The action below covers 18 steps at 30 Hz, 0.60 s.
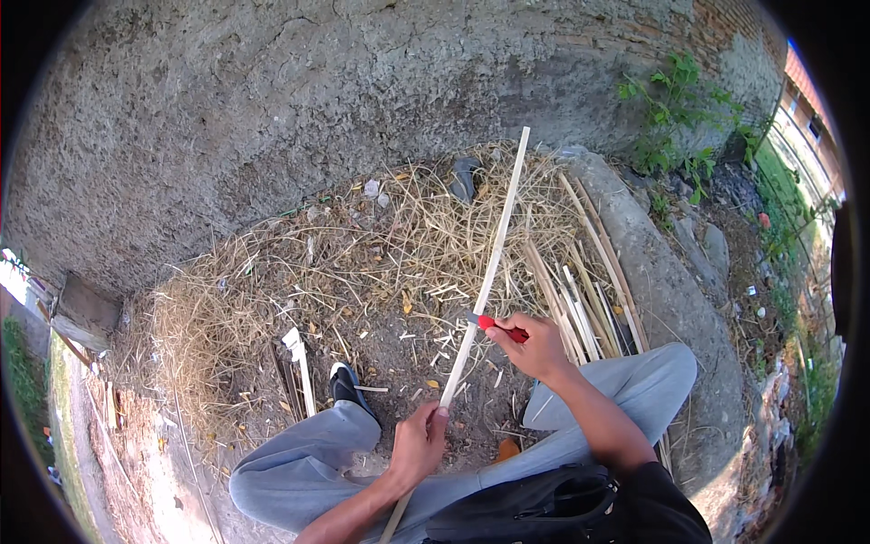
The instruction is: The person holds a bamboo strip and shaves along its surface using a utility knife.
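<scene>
A long, pale wooden strip point(500, 238) runs slantwise from near the wall down between my legs. My left hand point(420, 444) is closed around its lower part. In my right hand point(536, 347), the fingers wrap round the red handle of a utility knife point(490, 324). Its short blade meets the strip about midway along, or lies just over it; I cannot tell which. Small pale shavings point(444, 341) are scattered on the soil beneath the strip.
Several more strips point(580, 313) lie in a bundle by my right knee, beside a stone slab point(648, 254). Dry straw point(263, 290) covers the ground toward a rough wall point(317, 100). Other strips point(302, 367) lie near my left shoe point(347, 384). A leafy plant point(680, 109) grows at the far right.
</scene>
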Tool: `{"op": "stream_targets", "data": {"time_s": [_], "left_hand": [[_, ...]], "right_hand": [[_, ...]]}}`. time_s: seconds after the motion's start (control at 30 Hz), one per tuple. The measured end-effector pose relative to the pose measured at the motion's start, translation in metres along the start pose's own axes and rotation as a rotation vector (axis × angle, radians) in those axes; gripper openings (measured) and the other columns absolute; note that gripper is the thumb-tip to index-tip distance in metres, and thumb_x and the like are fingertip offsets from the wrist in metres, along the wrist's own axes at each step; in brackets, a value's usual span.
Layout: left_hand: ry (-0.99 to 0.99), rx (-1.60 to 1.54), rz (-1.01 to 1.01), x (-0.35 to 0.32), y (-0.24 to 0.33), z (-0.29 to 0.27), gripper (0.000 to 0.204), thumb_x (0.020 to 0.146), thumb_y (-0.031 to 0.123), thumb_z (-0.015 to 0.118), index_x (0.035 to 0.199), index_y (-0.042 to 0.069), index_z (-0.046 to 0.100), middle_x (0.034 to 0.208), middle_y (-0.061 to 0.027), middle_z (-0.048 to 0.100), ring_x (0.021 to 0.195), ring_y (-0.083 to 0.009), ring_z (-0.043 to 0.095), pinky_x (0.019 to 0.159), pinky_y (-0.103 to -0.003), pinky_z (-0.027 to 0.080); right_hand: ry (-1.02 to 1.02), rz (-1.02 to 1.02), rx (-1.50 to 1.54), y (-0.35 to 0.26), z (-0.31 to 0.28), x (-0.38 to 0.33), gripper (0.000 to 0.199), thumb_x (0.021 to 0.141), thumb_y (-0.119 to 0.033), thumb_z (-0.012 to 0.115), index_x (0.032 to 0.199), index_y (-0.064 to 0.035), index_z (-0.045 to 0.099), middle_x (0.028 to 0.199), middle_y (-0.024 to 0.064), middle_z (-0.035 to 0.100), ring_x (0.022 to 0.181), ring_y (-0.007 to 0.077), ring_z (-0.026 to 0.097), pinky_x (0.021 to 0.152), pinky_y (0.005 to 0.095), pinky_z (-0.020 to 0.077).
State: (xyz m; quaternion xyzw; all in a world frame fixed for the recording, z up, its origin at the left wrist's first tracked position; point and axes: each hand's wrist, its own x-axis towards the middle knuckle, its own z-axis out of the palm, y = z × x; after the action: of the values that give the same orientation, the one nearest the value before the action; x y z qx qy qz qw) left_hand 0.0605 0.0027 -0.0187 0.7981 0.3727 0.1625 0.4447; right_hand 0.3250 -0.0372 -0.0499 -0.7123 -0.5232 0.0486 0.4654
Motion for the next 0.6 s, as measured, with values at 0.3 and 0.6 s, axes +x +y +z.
{"op": "stream_targets", "data": {"time_s": [0.3,0.6], "left_hand": [[-0.196,-0.456,-0.297,0.006,-0.002,-0.001,0.032,0.110,0.020,0.045,0.130,-0.002,0.056,0.083,-0.0103,0.071,0.058,-0.0125,0.065,0.056,-0.028,0.053],[-0.348,-1.044,-0.682,0.029,-0.016,-0.005,0.025,0.099,-0.003,0.047,0.120,-0.011,0.058,0.134,-0.0189,0.060,0.064,-0.0173,0.064,0.062,-0.030,0.058]], "right_hand": [[-0.022,0.005,-0.044,-0.001,0.001,0.000,0.028,0.087,-0.031,0.083,0.087,-0.0059,0.070,0.067,0.0100,0.068,0.055,0.0241,0.066,0.052,0.0334,0.0497],[0.011,-0.011,0.017,0.004,0.008,-0.004,0.031,0.087,-0.040,0.079,0.087,-0.0100,0.071,0.066,0.0094,0.069,0.057,0.0301,0.068,0.053,0.0385,0.0514]]}}
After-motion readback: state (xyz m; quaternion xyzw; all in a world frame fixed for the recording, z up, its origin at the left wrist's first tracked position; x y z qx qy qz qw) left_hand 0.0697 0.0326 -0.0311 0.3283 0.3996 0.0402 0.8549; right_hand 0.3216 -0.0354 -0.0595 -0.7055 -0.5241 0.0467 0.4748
